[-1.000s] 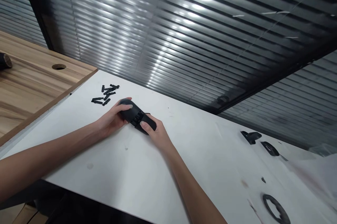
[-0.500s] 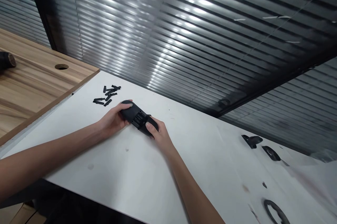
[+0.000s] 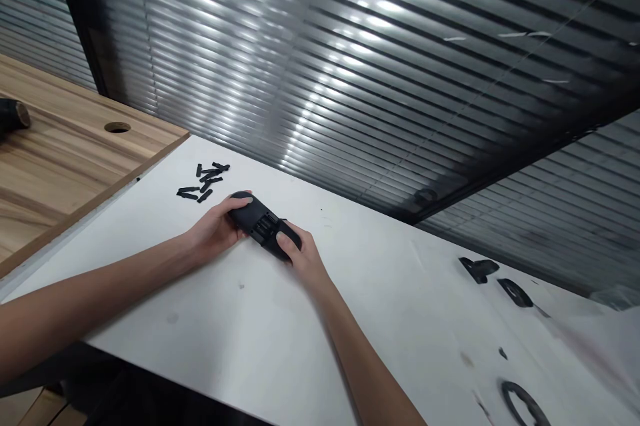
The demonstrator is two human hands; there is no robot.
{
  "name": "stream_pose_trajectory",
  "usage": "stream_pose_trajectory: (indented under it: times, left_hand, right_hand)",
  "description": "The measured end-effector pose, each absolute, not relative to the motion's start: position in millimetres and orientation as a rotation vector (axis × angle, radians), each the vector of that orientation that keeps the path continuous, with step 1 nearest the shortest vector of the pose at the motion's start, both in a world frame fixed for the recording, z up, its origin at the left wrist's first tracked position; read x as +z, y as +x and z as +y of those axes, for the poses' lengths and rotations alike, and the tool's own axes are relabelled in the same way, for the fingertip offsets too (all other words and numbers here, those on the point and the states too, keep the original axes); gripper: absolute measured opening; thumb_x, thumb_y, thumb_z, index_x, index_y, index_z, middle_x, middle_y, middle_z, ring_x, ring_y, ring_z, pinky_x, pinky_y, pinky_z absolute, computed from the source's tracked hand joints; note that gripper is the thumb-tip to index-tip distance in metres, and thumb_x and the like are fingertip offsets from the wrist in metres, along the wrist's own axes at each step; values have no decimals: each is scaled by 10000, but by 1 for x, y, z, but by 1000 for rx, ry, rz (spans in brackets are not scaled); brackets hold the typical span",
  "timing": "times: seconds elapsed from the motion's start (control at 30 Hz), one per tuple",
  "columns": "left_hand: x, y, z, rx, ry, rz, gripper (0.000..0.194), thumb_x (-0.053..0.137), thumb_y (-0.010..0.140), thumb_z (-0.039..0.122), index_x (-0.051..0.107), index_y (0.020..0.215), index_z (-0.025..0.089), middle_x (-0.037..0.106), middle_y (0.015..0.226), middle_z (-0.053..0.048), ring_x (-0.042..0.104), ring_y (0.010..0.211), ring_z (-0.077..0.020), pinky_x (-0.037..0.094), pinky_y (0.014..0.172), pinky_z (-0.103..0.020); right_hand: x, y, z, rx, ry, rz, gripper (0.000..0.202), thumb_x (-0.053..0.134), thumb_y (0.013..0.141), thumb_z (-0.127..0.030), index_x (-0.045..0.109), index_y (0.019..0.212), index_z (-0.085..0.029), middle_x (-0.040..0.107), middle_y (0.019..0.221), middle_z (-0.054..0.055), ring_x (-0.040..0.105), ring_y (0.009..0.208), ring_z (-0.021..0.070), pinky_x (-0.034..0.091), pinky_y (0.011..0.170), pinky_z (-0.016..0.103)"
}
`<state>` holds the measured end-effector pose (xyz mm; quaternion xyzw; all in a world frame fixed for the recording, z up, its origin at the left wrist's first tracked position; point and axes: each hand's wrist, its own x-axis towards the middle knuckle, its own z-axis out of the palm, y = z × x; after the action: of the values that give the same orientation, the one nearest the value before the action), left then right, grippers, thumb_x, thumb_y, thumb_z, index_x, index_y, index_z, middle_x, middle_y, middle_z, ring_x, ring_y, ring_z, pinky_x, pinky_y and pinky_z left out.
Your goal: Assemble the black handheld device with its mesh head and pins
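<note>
A long black device (image 3: 250, 214) with rounded ends is held between both hands above the white table. An opening near its middle shows slots or narrow parts inside, too small to make out. My left hand (image 3: 216, 231) is closed round the upper-left end, thumb on top. At the lower-right end, my right hand (image 3: 303, 254) grips the device with its thumb pressed on the dark surface beside the opening. Several small black strips (image 3: 206, 179) lie in a loose group just beyond my left hand.
The white table (image 3: 280, 339) meets a wooden surface (image 3: 55, 166) with a round hole (image 3: 117, 127) at left. Slatted blinds (image 3: 310, 46) rise behind the far edge. Toward the right lie a black curved part (image 3: 479, 269), black rings (image 3: 525, 405) and a translucent sheet (image 3: 605, 339).
</note>
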<state>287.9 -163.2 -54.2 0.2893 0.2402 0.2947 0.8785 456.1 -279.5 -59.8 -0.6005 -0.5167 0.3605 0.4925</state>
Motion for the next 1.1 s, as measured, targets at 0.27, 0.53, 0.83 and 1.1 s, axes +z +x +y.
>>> stream_pose_trajectory:
  times: [0.27,0.53,0.83,1.1]
  left_hand:
    - [-52,288,-166,621,596,513,289,831,795,222,734,1066,191,675,1015,-50,649,915,-179,562,787,-271]
    - [-51,288,-168,617,639,500,359,840,780,232,702,1111,223,650,1033,-44,629,957,-190,535,841,-303]
    - [-56,293,-171,666,764,474,420,879,781,404,681,1113,240,596,1018,-29,578,857,-165,486,682,-265]
    - [-57,294,-168,621,697,438,337,702,930,483,685,1119,205,596,909,-32,566,704,-157,510,584,-260]
  right_hand:
    - [-57,455,-280,835,-1462,-1286,482,604,892,-680,635,859,-200,591,790,35,540,757,206,422,649,307]
    - [-58,453,-278,807,-1549,-1228,472,637,861,-669,653,889,-199,591,788,28,542,726,191,421,605,287]
    - [-62,451,-274,797,-1586,-1172,505,658,815,-706,632,864,-204,540,722,4,515,704,186,408,597,289]
    - [-59,455,-279,844,-1538,-1184,477,672,814,-700,593,846,-231,563,805,15,534,744,193,425,618,287]
